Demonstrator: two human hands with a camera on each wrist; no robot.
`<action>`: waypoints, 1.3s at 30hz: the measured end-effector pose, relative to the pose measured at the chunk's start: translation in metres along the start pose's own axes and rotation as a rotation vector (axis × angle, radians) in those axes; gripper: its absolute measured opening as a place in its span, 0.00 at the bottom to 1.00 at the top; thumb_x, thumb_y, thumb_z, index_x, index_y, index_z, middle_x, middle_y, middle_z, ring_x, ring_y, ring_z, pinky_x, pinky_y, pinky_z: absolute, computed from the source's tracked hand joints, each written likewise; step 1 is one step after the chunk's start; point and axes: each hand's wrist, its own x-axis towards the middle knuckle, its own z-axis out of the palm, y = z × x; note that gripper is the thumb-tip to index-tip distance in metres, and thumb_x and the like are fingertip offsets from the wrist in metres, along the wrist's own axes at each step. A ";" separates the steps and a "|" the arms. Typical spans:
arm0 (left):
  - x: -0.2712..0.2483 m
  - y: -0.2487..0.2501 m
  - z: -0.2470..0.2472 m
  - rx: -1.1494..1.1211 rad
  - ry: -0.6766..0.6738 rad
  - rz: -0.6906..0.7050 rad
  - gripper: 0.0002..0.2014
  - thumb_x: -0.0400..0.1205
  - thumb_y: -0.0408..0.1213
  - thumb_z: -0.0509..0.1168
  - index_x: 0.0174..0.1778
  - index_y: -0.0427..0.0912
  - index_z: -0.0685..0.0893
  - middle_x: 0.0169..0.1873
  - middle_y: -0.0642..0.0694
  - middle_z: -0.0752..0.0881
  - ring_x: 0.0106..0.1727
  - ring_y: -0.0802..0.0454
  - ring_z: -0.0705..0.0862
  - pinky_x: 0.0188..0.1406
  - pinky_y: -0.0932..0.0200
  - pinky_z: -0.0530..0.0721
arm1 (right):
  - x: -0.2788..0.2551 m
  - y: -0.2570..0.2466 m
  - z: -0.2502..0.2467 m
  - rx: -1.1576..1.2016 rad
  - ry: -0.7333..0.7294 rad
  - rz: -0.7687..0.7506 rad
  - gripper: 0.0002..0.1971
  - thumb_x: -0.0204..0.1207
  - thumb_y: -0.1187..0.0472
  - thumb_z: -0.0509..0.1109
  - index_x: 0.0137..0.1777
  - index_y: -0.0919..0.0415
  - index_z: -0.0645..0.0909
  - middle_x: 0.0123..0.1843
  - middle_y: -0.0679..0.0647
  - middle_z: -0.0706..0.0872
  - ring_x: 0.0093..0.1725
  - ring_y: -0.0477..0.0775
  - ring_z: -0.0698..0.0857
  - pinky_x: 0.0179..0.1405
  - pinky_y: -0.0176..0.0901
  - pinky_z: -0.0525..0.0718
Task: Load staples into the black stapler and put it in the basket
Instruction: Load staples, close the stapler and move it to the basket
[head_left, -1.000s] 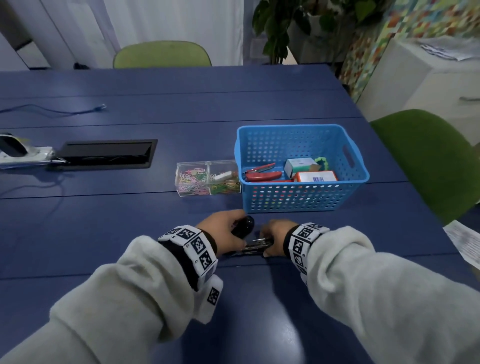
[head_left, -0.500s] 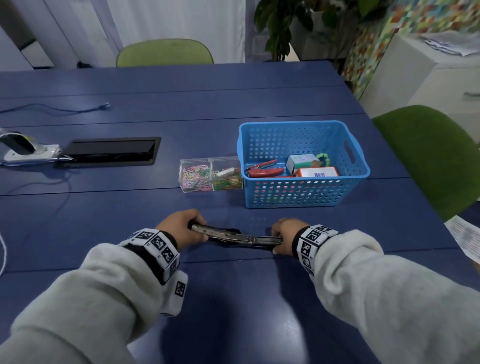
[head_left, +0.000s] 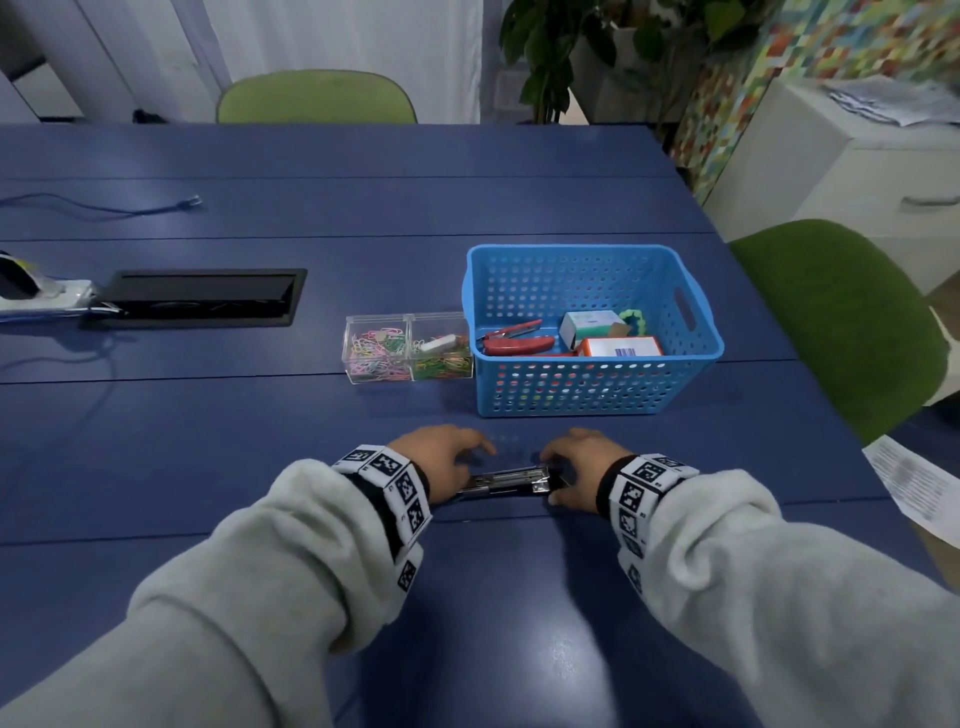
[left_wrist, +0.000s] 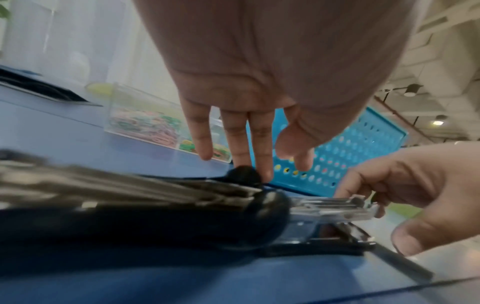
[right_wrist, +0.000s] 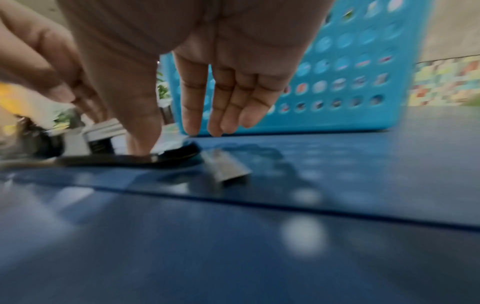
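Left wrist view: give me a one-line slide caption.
Both hands work the opened black stapler on the blue table, its metal staple channel exposed, blue basket behind.

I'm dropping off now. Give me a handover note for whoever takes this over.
Left hand presses straight fingers on the left end of the black stapler, which lies swung open on the table. Right hand pinches its metal magazine end. A staple strip lies on the table beside that end; the basket stands behind.
Done: stapler opened.
Left: load strip, close, put in basket.
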 end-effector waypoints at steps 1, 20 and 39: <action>0.002 0.003 0.001 0.004 -0.004 0.008 0.22 0.78 0.35 0.62 0.68 0.56 0.76 0.69 0.50 0.80 0.69 0.48 0.78 0.74 0.50 0.75 | -0.003 0.008 -0.002 0.008 0.024 0.039 0.27 0.66 0.52 0.77 0.66 0.54 0.76 0.65 0.59 0.76 0.68 0.60 0.74 0.69 0.48 0.76; 0.013 -0.002 0.016 0.183 -0.064 0.032 0.20 0.76 0.37 0.64 0.64 0.58 0.79 0.62 0.45 0.82 0.64 0.44 0.80 0.65 0.51 0.80 | -0.016 0.022 -0.014 0.037 0.013 0.215 0.08 0.67 0.53 0.72 0.35 0.52 0.75 0.42 0.53 0.83 0.46 0.58 0.83 0.47 0.44 0.83; 0.013 -0.009 0.020 0.161 -0.036 0.048 0.19 0.76 0.37 0.67 0.63 0.57 0.80 0.59 0.43 0.81 0.63 0.42 0.79 0.65 0.47 0.79 | -0.004 -0.036 -0.003 -0.136 0.030 -0.211 0.10 0.73 0.57 0.66 0.49 0.59 0.85 0.43 0.52 0.73 0.53 0.62 0.82 0.49 0.47 0.81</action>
